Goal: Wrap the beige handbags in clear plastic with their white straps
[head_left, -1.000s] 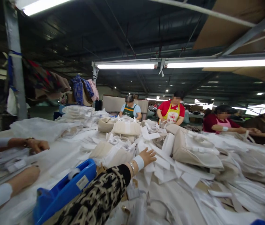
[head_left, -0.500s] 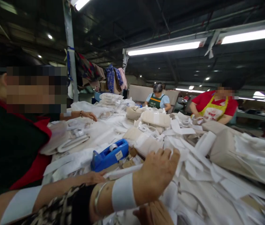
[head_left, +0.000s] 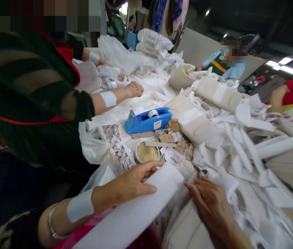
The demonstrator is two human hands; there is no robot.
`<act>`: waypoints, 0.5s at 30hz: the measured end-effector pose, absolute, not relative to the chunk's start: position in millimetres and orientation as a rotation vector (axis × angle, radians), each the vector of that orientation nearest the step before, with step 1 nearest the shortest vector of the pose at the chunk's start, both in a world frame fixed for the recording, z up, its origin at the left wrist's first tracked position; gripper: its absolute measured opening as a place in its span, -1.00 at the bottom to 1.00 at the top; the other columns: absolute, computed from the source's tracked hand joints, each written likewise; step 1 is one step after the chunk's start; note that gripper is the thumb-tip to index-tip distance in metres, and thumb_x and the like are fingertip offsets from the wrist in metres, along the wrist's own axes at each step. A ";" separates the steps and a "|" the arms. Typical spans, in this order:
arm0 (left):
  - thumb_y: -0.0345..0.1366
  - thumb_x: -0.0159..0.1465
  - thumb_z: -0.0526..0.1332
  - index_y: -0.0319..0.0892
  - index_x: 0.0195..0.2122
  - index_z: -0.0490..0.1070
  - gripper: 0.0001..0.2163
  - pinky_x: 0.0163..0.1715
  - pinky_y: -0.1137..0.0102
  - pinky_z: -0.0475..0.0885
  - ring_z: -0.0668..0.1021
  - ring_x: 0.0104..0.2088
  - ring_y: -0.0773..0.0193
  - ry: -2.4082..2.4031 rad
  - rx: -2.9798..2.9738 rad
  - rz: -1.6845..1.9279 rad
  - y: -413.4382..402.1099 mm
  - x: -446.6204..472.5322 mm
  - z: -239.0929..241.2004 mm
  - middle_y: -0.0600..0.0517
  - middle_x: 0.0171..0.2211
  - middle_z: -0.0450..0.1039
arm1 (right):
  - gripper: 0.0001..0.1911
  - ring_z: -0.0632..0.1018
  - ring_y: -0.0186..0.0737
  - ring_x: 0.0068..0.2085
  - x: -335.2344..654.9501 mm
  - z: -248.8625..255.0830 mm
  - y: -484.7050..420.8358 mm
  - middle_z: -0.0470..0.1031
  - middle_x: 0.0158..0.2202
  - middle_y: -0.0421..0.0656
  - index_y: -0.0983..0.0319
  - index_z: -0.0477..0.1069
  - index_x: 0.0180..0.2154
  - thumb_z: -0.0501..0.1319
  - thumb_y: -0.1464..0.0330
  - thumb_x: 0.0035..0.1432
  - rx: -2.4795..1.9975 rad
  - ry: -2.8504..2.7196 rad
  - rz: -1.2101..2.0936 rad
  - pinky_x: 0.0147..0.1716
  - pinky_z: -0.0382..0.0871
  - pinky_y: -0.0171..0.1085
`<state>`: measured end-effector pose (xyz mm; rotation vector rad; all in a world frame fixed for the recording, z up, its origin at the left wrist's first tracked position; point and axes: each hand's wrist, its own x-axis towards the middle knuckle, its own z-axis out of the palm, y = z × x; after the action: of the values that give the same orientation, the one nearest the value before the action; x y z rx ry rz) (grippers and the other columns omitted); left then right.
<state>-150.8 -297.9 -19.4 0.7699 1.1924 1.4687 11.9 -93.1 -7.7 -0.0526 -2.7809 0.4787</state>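
My left hand [head_left: 129,183] grips a long white sheet [head_left: 136,211], paper or thin foam, with the thumb on top and the fingers at its far edge. The sheet slants down toward my lap. My right hand [head_left: 211,204] is just right of its far end, fingers curled together. A small dark metal thing [head_left: 202,172] shows past those fingers; whether it is held I cannot tell. Under my right hand lies a beige padded fabric piece [head_left: 188,228]. Beyond my left hand stand a round tub of yellowish paste [head_left: 147,153] and a blue tape dispenser [head_left: 149,121].
Brown cardboard tags [head_left: 167,138] lie by the dispenser, and silvery small parts [head_left: 117,145] left of the tub. Folded beige pieces [head_left: 219,93] and white strips [head_left: 250,155] heap up to the right. A co-worker's hand [head_left: 134,89] rests across the table at left; two more people work beyond.
The view has swung left and down. My left hand, empty and raised over the pile before, now grips the white sheet. My right hand has come out from beneath it to the right.
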 end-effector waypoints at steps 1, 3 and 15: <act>-0.40 0.09 0.26 -0.17 0.27 0.11 -0.31 0.17 0.15 0.26 0.39 0.16 0.09 1.192 0.754 1.475 -293.6 -147.8 -24.1 -0.12 0.18 0.31 | -0.53 0.27 -0.35 -0.56 13.6 -7.7 -92.3 0.20 -0.63 -0.25 0.21 0.14 -0.60 0.02 0.32 0.40 -0.044 -2.780 0.517 -0.47 0.11 -0.29; -0.41 0.08 0.28 -0.20 0.26 0.14 -0.31 0.15 0.17 0.27 0.40 0.14 0.09 1.198 0.769 1.464 -283.1 -142.2 -31.6 -0.14 0.17 0.32 | -0.57 0.27 -0.35 -0.55 16.7 -7.6 -91.2 0.21 -0.62 -0.26 0.21 0.15 -0.57 0.03 0.37 0.39 -0.031 -2.775 0.576 -0.45 0.13 -0.29; -0.42 0.04 0.29 -0.20 0.25 0.20 -0.31 0.19 0.14 0.23 0.41 0.13 0.06 1.158 0.888 1.468 -237.9 -117.6 -60.9 -0.12 0.18 0.32 | -0.58 0.21 -0.38 -0.56 11.1 -7.5 -96.0 0.18 -0.63 -0.28 0.23 0.19 -0.59 0.05 0.45 0.36 0.042 -2.720 0.486 -0.37 0.14 -0.25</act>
<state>-117.6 -237.9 -60.9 0.8880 1.1582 1.4677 11.1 -96.0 -7.5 0.0422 -2.7200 0.4862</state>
